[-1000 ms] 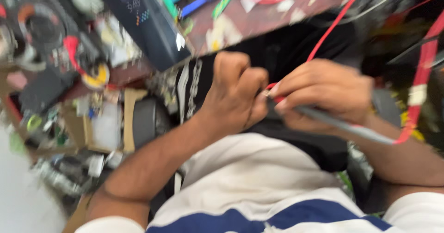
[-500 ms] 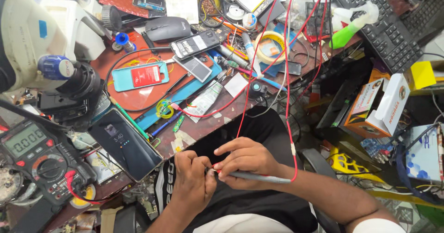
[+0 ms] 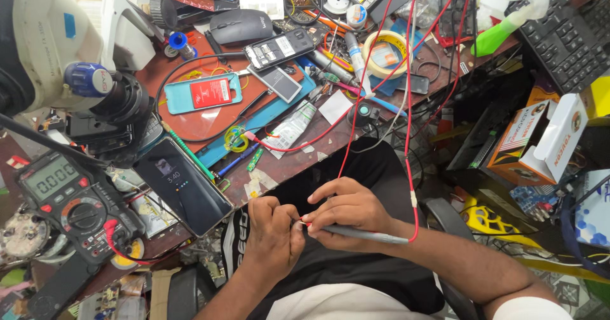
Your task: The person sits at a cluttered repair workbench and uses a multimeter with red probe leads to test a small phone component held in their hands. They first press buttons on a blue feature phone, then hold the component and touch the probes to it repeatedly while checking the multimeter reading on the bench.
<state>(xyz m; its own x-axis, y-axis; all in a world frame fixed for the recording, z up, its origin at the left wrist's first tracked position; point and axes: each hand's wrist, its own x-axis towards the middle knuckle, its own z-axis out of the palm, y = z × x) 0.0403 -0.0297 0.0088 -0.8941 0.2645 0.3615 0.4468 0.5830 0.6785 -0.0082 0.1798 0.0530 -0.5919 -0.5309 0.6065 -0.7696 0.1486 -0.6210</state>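
Between both hands, slim grey probe (image 3: 365,234)

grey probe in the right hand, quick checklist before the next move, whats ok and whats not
1. Grey probe gripped by right hand: ok.
2. Left hand at the probe tip: ok.
3. Red lead free of snags across the clutter: cannot tell.
4. Multimeter display lit and readable: ok.
5. Phone lying wholly on the desk: not ok, it overhangs the edge.
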